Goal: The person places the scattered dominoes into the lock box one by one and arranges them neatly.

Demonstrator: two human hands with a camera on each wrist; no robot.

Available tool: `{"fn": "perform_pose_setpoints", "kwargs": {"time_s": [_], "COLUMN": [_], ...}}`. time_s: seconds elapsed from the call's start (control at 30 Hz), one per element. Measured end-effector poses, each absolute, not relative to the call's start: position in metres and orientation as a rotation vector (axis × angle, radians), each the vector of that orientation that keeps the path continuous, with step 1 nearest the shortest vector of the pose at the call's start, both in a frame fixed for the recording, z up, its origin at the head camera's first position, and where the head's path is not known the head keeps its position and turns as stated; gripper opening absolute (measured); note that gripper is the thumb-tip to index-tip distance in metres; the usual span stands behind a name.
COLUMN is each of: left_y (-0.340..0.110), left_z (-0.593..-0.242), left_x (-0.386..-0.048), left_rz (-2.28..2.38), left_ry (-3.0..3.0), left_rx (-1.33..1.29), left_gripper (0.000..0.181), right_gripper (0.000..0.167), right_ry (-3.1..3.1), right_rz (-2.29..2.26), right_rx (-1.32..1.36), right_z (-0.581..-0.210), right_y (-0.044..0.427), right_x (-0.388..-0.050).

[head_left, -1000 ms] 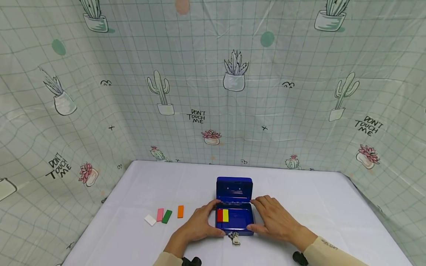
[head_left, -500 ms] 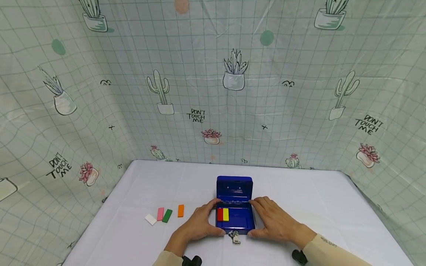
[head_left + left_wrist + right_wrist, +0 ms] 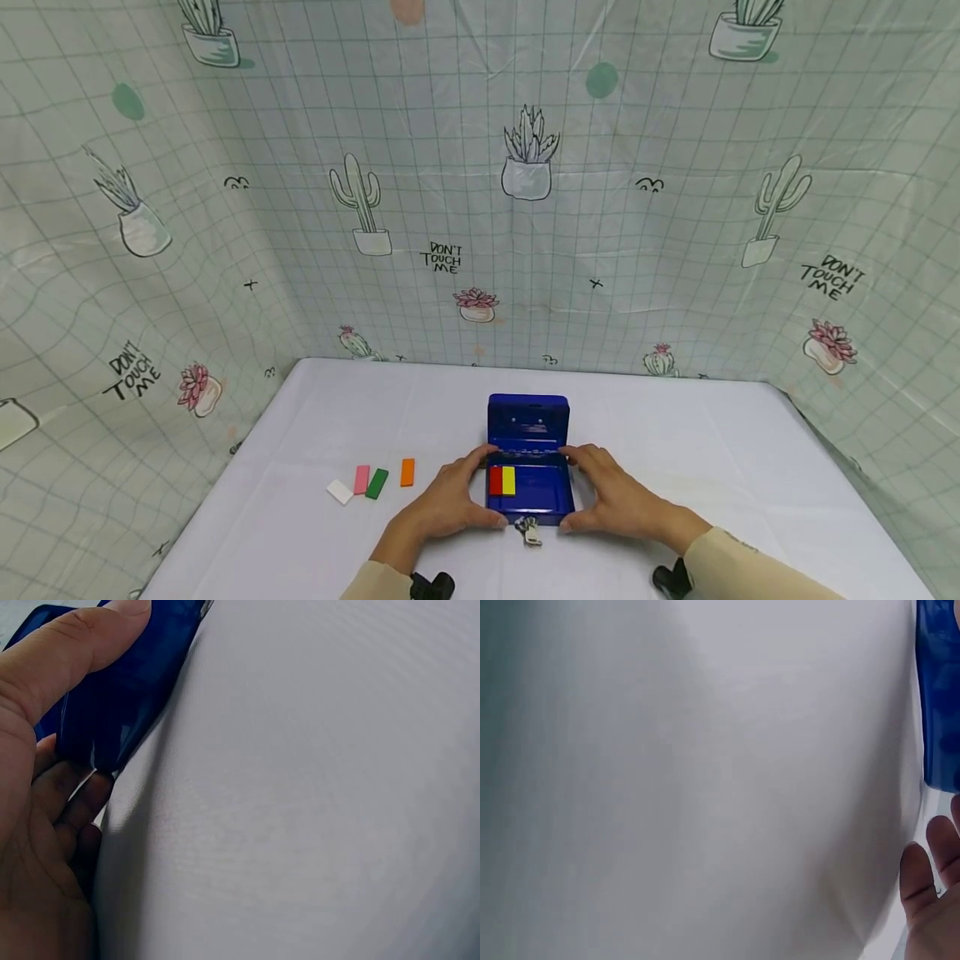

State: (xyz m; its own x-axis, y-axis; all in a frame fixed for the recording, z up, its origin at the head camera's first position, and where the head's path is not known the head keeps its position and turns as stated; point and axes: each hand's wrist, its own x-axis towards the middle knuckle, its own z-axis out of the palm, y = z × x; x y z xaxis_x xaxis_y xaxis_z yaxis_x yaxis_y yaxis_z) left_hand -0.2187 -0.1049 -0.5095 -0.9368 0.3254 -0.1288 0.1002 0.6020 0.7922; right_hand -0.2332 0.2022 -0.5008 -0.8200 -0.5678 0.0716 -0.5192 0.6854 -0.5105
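A small blue cash box [image 3: 536, 504] stands on the table with its lid [image 3: 528, 422] raised. Inside, a red block [image 3: 496, 481] and a yellow block [image 3: 509, 481] lie side by side at the left wall. Keys [image 3: 529, 532] hang at its front. My left hand [image 3: 447, 498] grips the left side, thumb at the front corner and fingers toward the hinge; the left wrist view shows the thumb [image 3: 90, 637] on the blue wall. My right hand [image 3: 622, 498] holds the right side the same way. In the right wrist view some fingers [image 3: 917, 877] are apart from the box.
Left of the box lie an orange block [image 3: 407, 472], a green block [image 3: 377, 483], a pink block [image 3: 362, 479] and a white block [image 3: 340, 492]. The white-covered table [image 3: 712, 450] ends at a patterned cloth [image 3: 600, 208] behind and at the sides.
My right thumb has shifted from the right front rim to the box's front corner. The left hand, box and blocks keep their places; the head view has tilted slightly.
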Motion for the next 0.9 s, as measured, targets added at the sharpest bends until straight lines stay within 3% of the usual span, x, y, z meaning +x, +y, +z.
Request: {"fn": "perform_pose_setpoints", "kwargs": {"time_s": [0.9], "left_y": [-0.1077], "left_z": [-0.5077], "left_x": [-0.2173], "left_rz": [1.306], "left_ry": [2.517], "left_rx": [0.362], "left_gripper": [0.109], "right_gripper": [0.101], "right_ry": [2.655], "right_rz": [-0.996], "right_rx": [-0.786], "right_z": [-0.5058], "right_y": [0.2029], "right_x": [-0.2391]}}
